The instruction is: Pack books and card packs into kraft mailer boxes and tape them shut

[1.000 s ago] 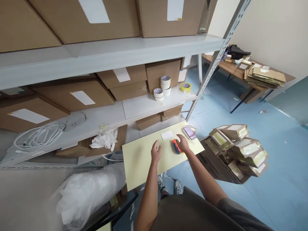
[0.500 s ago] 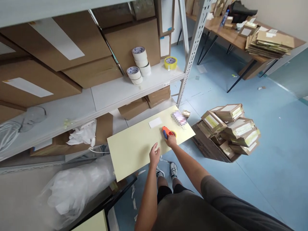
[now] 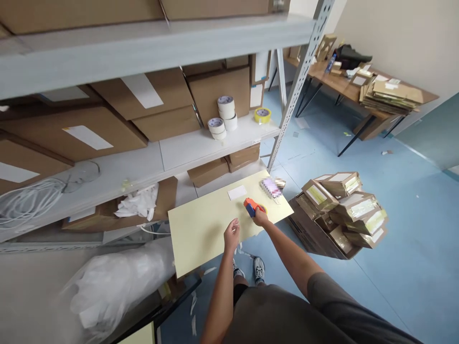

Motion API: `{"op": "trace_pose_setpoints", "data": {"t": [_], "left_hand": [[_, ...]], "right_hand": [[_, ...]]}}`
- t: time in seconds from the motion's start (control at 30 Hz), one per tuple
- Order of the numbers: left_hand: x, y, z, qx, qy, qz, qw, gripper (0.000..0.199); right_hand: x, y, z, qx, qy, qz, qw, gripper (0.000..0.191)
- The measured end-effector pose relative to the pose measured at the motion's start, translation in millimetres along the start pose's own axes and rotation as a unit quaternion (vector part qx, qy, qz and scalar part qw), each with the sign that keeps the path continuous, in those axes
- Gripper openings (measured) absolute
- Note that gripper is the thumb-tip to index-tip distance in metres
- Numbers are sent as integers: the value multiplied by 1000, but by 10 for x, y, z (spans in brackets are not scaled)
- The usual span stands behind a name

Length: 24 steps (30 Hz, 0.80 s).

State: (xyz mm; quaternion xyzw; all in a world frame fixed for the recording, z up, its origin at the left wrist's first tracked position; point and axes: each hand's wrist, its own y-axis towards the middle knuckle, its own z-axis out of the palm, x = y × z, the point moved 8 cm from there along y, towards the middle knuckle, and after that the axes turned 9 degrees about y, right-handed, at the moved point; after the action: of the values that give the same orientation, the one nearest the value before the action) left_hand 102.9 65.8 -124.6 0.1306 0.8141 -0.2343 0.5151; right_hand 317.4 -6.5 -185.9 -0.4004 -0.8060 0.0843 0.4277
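A pale yellow rectangular tabletop (image 3: pixel 201 229) stands beside a grey metal rack (image 3: pixel 210 160), in a blue-floored room. Over it, the right hand (image 3: pixel 260 217) is closed around an orange-and-blue plastic tape dispenser (image 3: pixel 250 207), and the left hand (image 3: pixel 231 235) hangs near, free, with fingers loosely bent. A white paper rectangle (image 3: pixel 236 192) lies just beyond, while a brown cardboard carton (image 3: pixel 311 234) stands near the right end.

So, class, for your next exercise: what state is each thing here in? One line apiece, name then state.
Tape dispenser, gripped in the right hand
Left hand, loosely open, holding nothing visible
White card, lying flat on the yellow board
White tape rolls, stacked
Yellow tape roll, lying flat on the shelf
White cable, loosely coiled
Large box, open, heaped with small boxes
Cardboard, flattened, piled
Plastic bag, bulging
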Motion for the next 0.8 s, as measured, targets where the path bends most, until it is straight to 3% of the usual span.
{"op": "trace_pose_setpoints", "data": {"t": [0.1, 0.2, 0.33, 0.4, 0.5, 0.6, 0.7, 0.8], "left_hand": [[-220, 120, -268, -12, -6, 18, 1000, 38], [-521, 276, -621, -28, -19, 46, 998, 39], [-1115, 469, -1222, -57, -31, 107, 992, 39], [-1500, 520, -1538, -68, -28, 162, 984, 39], [-2082, 514, -1930, -58, -15, 259, 964, 39], [-2500, 450, -2165, -17, 12, 329, 944, 35], [-2704, 377, -2282, 25, 46, 365, 930, 27], [-2766, 332, -2339, 44, 72, 375, 923, 27]], "right_hand": [[422, -155, -214, -37, 0, -59, 998, 33], [973, -339, -496, -91, 22, -170, 981, 21], [1764, -741, -867, -136, 46, -374, 916, 24], [2079, -941, -1019, -145, 55, -434, 887, 27], [2464, -1167, -1181, -147, 58, -475, 866, 28], [2766, -1315, -1256, -133, 59, -500, 854, 26], [2955, -1381, -1286, -133, 58, -507, 850, 27], [3071, -1406, -1279, -137, 62, -512, 846, 27]]}}
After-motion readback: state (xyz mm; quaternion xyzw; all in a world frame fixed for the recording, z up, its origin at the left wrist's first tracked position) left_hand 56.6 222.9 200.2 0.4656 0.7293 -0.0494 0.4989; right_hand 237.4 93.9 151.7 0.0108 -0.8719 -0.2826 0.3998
